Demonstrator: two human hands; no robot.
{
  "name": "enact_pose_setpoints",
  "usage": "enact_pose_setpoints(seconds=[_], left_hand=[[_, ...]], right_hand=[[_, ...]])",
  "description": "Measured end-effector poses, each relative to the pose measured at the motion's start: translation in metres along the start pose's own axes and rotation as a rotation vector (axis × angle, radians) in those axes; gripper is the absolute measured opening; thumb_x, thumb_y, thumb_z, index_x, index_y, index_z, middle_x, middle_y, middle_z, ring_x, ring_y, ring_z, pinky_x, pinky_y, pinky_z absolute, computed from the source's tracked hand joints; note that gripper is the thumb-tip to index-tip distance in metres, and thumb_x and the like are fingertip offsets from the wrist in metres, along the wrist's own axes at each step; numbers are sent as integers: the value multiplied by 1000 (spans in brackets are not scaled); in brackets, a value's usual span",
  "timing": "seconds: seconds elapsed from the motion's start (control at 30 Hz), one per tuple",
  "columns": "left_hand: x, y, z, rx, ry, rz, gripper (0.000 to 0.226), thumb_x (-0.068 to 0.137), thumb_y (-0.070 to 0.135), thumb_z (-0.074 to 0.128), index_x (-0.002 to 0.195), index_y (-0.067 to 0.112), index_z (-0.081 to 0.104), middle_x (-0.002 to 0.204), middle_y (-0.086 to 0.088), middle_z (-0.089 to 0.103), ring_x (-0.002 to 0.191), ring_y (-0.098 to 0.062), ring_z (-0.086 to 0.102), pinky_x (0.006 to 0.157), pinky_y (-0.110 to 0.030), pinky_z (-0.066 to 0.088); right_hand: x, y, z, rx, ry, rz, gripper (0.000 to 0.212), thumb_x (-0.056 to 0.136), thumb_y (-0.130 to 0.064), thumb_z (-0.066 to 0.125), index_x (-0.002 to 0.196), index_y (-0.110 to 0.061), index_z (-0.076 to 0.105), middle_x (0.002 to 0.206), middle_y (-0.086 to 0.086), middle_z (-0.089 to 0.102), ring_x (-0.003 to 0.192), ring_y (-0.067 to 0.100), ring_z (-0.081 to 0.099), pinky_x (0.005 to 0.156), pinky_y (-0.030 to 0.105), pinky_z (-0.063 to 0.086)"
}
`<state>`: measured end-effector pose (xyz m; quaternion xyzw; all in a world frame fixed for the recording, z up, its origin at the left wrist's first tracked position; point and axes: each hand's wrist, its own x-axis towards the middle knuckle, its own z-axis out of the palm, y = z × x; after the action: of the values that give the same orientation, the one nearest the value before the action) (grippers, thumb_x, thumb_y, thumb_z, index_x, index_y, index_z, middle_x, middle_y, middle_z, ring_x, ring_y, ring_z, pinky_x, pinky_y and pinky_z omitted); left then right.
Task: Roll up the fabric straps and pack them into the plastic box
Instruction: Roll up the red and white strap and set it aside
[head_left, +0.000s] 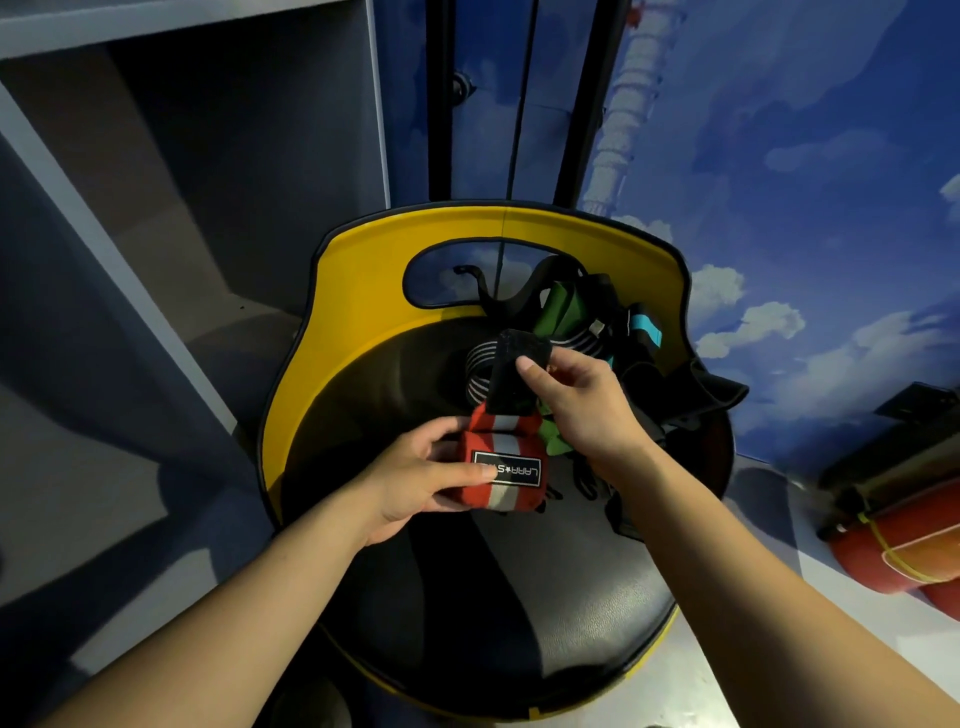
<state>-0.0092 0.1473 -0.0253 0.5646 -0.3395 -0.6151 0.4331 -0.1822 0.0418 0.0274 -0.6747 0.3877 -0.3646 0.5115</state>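
No plastic box shows in this view; what holds the straps is a round chair (358, 291) with a yellow back and a black padded seat. At the back of that seat lies a loose heap of straps (613, 332): a black-and-white striped one coiled near the middle, green ones, one with a teal band, and black ones trailing over the right edge.

My left grip (421, 478) is wrapped around the red strap (501, 473), thumb on top and fingers curled over its face, one fingertip lying on the black label with white lettering. The strap is red with pale grey bands and is rolled into a thick bundle that sits in my palm, above the front part of the seat and not touching it as far as I can tell.

My right grip (576, 400) pinches the black tab end (511, 374) of that same strap between thumb and fingers, holding it up just beyond the roll. The tab rises from the top of the bundle, so both grips are on one strap, close together
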Motion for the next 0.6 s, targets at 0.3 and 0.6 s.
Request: enact_pose_setpoints(seconds=[0.3,0.6], left_hand=[[10,6,-11,65,331,55,60,77,26,87,127,43,58,119,5,70,109,-21,67,79,-38,60],[14,19,-12,-173,475,118,48,81,2,80,116,29,64,118,-8,68,105,-30,69,86,-49,61]], right_hand=[[-15,-17,4,281,-144,263,26,95,-6,52,109,0,74,93,12,75,77,15,66,64,18,52],[-24,4,25,278,-33,306,20,91,-4,71,106,-11,60,58,-8,64,52,3,56,53,16,45]])
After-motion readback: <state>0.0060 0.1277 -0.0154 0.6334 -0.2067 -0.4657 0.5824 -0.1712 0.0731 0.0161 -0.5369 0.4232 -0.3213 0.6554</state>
